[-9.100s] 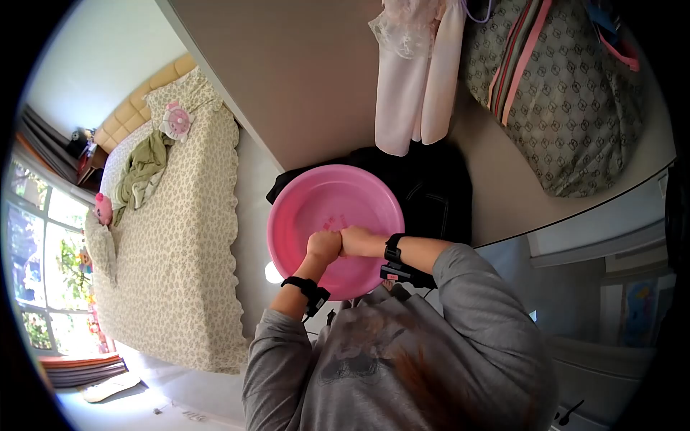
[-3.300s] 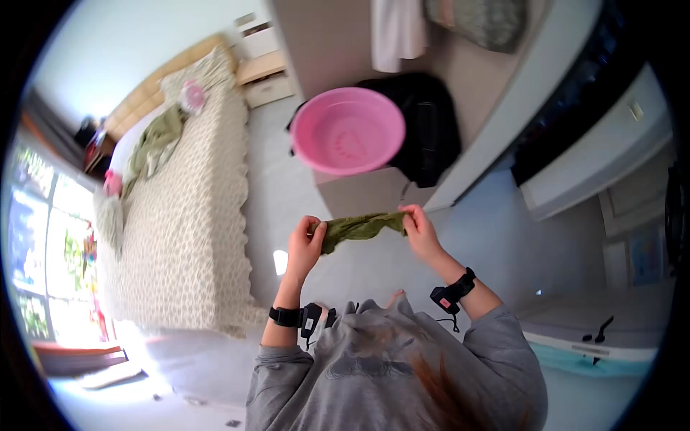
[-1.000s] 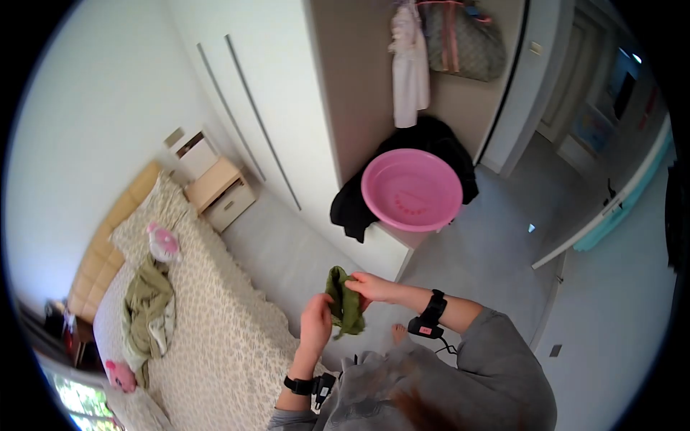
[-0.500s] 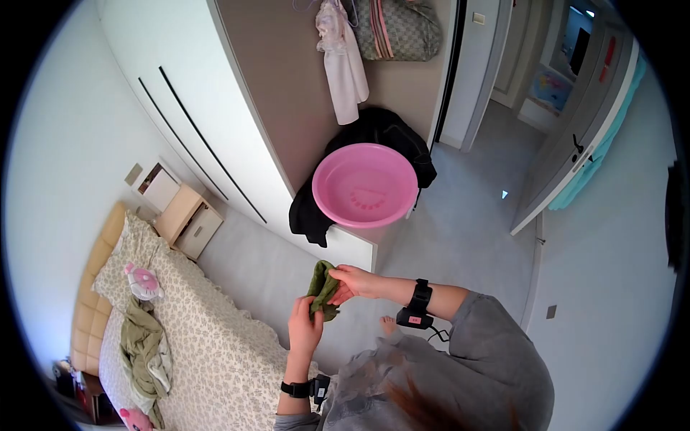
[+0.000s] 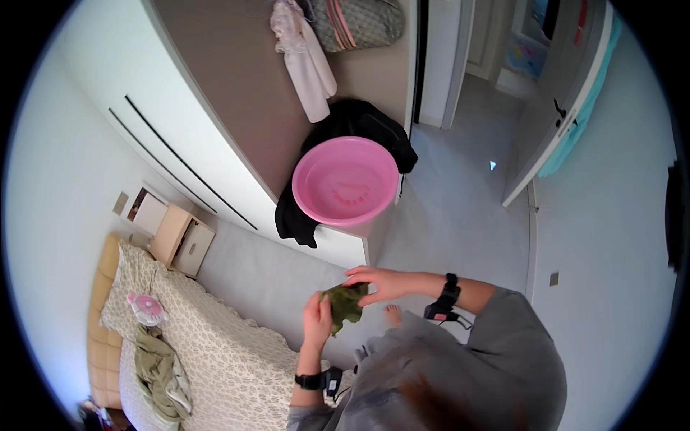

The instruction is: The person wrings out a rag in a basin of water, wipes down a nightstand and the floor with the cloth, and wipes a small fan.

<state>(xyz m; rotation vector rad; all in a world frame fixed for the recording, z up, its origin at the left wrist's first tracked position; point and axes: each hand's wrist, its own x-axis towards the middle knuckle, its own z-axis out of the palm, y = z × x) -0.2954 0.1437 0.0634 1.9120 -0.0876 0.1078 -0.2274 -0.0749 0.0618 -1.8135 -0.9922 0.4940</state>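
Observation:
A small olive-green cloth (image 5: 346, 304) is stretched between my two hands, in front of my body. My left hand (image 5: 316, 320) pinches its left edge, fingers closed. On the other side, my right hand (image 5: 381, 284) grips the upper right edge between thumb and fingers. The cloth hangs loosely with a crumpled lower edge; I cannot tell what kind of item it is. Beyond my hands, a pink plastic basin (image 5: 345, 181) rests on a white cabinet ledge, on top of black clothing (image 5: 296, 223).
At the left stands a bed (image 5: 215, 345) with a floral cover, a green garment (image 5: 158, 370) and a pink plush toy (image 5: 147, 310). A nightstand (image 5: 183, 241) is beside it. A pale dress (image 5: 305, 72) and a bag (image 5: 359, 25) hang above the basin. An open door (image 5: 557, 115) is at right.
The cloth went from bunched and folded to spread wider between my hands. My hands moved a little right in view, and the camera view shifted and turned slightly.

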